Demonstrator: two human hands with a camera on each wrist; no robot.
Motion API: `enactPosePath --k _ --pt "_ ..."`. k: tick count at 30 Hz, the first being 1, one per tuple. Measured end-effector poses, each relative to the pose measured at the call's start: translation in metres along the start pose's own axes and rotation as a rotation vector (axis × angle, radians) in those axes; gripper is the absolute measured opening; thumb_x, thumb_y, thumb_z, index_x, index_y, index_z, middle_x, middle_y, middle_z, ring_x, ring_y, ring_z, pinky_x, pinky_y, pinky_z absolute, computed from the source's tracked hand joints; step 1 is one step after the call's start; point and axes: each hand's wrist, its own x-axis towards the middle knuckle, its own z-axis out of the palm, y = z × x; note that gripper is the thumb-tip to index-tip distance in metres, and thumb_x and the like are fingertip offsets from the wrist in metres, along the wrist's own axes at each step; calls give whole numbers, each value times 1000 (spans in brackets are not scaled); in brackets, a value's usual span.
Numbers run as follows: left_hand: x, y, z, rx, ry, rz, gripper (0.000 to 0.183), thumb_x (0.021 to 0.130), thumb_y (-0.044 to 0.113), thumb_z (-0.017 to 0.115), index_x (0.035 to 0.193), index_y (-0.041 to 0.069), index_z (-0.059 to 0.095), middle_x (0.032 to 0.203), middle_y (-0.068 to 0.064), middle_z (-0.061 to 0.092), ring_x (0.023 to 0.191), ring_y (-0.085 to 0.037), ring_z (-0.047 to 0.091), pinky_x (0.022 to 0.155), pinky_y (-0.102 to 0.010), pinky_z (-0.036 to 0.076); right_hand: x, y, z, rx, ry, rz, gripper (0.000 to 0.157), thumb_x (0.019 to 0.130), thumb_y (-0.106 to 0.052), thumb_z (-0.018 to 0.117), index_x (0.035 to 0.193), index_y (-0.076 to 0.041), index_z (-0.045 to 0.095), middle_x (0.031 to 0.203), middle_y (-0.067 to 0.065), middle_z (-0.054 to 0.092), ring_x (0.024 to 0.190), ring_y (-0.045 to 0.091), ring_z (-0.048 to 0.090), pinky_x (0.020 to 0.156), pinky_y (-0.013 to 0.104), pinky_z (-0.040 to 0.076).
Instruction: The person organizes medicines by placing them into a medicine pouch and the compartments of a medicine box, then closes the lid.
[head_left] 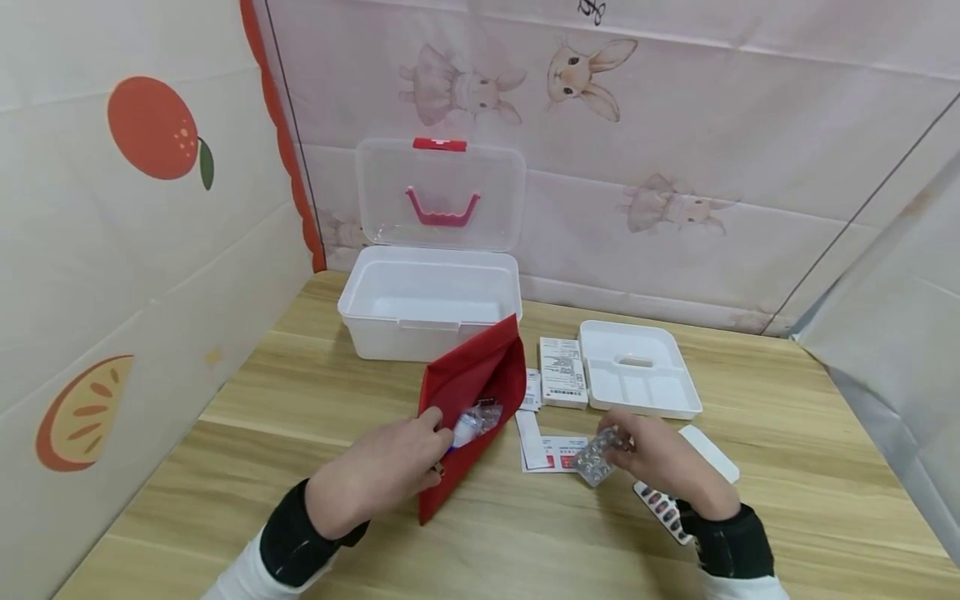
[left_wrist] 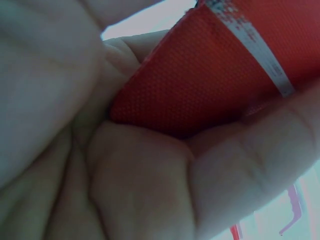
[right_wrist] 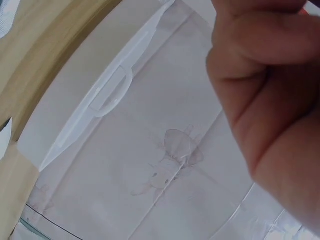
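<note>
My left hand (head_left: 384, 468) grips the near-left edge of a red fabric pouch (head_left: 471, 365), which stands tilted with its mouth gaping. Inside the pouch lie a white item (head_left: 467, 428) and some crinkled clear plastic (head_left: 491, 412). In the left wrist view, the pouch's red cloth (left_wrist: 170, 85) and a pale strip pass between my thumb and fingers. To the right, my right hand (head_left: 663, 460) pinches a silvery blister pack (head_left: 595, 460) by its edge, close over the table. The right wrist view shows that hand (right_wrist: 270, 85), but the pack is out of its sight.
A white first-aid box (head_left: 390, 337) stands behind the pouch, its clear lid (head_left: 480, 179) raised. On the right are a compartment tray (head_left: 660, 379), a printed medicine carton (head_left: 562, 372), flat cartons (head_left: 531, 442), a capsule blister pack (head_left: 662, 510) and a white rounded piece (head_left: 711, 452).
</note>
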Motion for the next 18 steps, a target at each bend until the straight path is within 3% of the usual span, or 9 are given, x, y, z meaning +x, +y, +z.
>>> enactPosePath --k 5,18 --pt "-1 1 1 14 5 1 34 79 19 85 105 3 67 91 -6 56 76 -15 57 68 -27 56 1 -1 0 -9 21 8 22 88 0 70 109 -6 66 98 1 68 87 12 63 69 27 53" --pt "0 3 2 50 7 7 34 81 21 84 107 4 68 89 -4 55 74 -14 54 67 -25 54 1 -6 -1 -12 49 35 22 91 -2 67 113 -4 66 100 5 69 88 14 65 69 28 53"
